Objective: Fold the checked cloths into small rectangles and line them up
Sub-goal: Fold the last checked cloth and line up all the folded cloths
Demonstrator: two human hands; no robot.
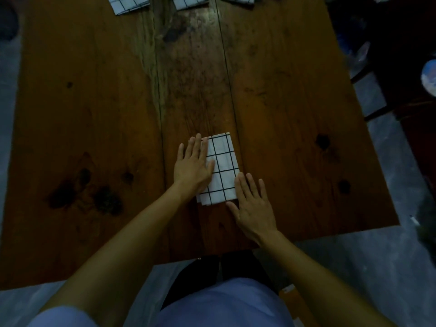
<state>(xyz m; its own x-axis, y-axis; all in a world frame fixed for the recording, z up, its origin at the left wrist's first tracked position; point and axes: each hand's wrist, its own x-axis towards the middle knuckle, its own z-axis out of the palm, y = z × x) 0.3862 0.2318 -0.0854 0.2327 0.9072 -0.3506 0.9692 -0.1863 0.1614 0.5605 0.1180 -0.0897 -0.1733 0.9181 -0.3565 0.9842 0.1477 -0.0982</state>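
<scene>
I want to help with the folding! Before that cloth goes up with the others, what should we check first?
1. Folded cloth is a small rectangle: ok.
2. Edges tidy: not ok, layers peek out at its near left corner.
3. Left hand lies flat on the cloth: ok.
4. Right hand is flat, at the cloth's near right corner: ok.
5. Row of finished cloths along the table's far edge: ok, three show.
6. Free spot in the row: cannot tell, the picture cuts it off.
</scene>
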